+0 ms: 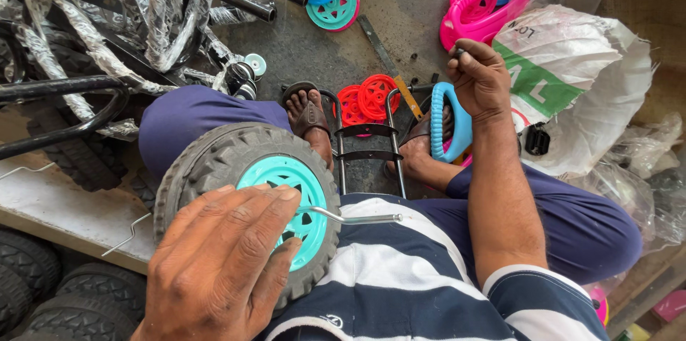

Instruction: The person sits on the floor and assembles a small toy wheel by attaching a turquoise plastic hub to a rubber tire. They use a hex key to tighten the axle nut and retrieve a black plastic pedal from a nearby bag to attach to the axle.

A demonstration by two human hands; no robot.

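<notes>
teal-hubbed wheel (246,198) on lap, bent axle rod (350,217) pointing right; left hand (218,269) flat on it; right hand (479,77) clenched around tool.

- Left hand (221,266) — bare, no glove, ring or watch; short, unpainted nails.
- Right hand (480,78) — bare as well; the forearm is uncovered up to a short sleeve.
- Shirt (400,277) — broad navy and white horizontal stripes, the short sleeve ending in a white band with a narrow navy hem; a small white emblem sits low on the front.
- Trousers (572,219) — plain dark blue-violet cloth over both legs.
- Sandals (309,116) — dark brown, open-toed, with a wide strap across each foot.
</notes>
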